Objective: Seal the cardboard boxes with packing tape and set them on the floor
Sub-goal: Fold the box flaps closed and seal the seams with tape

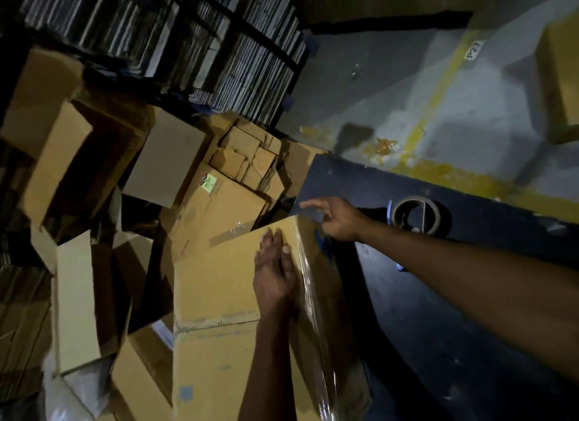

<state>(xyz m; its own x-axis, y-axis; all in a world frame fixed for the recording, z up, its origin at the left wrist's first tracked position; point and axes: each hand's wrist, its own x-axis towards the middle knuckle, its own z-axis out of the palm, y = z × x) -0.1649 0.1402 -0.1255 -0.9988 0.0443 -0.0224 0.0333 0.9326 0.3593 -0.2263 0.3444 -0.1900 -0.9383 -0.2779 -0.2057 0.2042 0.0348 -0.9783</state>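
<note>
A large brown cardboard box (219,295) stands on the dark blue table (438,295) in front of me. A strip of clear packing tape (310,295) runs along its right edge, shiny and wrinkled. My left hand (274,270) lies flat on the box's top, fingers straight, pressing beside the tape. At the box's far corner my right hand (335,218) touches the tape's end, fingers loosely spread. A roll of packing tape (415,215) lies on the table beyond my right wrist.
Several cardboard boxes (78,279) and flat sheets are piled to the left and behind. Stacked flat cartons (188,45) fill a dark rack at the top. Grey floor (470,107) with yellow lines lies past the table; another box (560,76) sits at far right.
</note>
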